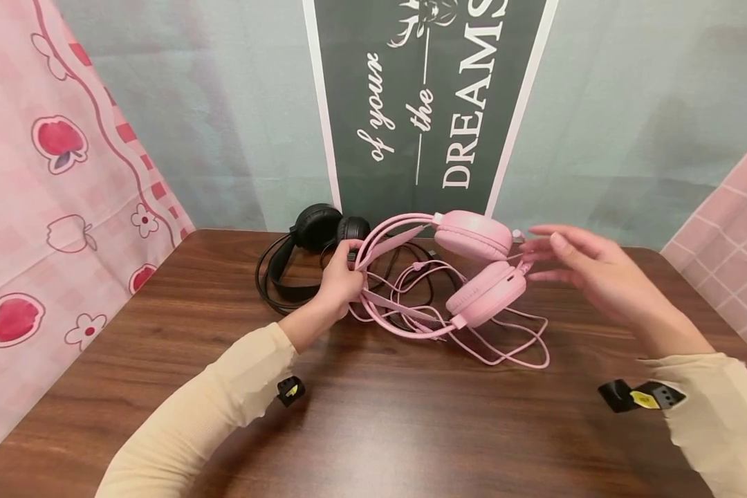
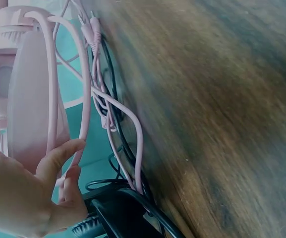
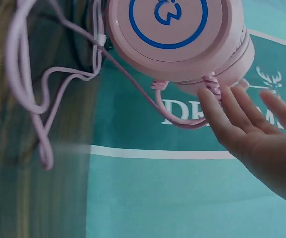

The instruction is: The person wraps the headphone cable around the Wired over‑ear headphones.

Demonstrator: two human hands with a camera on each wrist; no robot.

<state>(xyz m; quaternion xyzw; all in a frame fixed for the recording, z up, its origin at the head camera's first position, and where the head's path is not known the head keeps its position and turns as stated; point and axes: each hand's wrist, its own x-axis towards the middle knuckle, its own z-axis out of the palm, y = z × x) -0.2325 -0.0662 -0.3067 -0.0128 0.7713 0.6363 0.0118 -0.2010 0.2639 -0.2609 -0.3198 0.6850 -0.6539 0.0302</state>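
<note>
A pink headset is held up on its side, its ear cups to the right. My left hand grips the top of its double-band headband, and the left wrist view shows thumb and fingers curled around the thin bands. My right hand is beside the ear cups with its fingers spread and fairly straight. In the right wrist view those fingertips are right at the pink cord loop and coiled strain relief under the cups. A pink cable lies looped on the table below.
Behind my left hand a black headset lies on the brown wooden table, its dark cable tangled among the pink one. A grey-green cloth with a lettered banner hangs at the back. Pink patterned cloths flank both sides.
</note>
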